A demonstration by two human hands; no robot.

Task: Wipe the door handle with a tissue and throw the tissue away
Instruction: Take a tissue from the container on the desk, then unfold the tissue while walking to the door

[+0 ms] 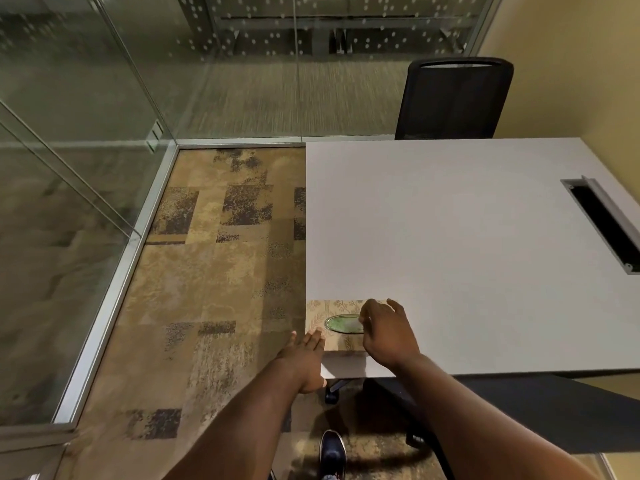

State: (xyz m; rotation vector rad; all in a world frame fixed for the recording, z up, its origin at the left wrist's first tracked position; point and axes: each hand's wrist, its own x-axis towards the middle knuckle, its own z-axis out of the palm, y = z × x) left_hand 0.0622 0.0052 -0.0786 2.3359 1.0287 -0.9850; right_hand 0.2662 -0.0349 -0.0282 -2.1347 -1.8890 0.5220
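A beige patterned tissue box [327,311] with a green oval opening [344,323] lies at the near left corner of the white table [467,237]. My left hand [304,358] rests flat against the box's left side, fingers straight. My right hand [384,332] hovers over the right part of the opening, fingertips bent down toward it. I cannot see a tissue sticking out or any tissue in either hand. No door handle is in view.
A glass wall and glass door [69,168] with a metal frame run along the left. A black office chair [453,98] stands behind the table. The table has a cable slot [602,220] at right. Another chair's base [381,393] sits under the near edge.
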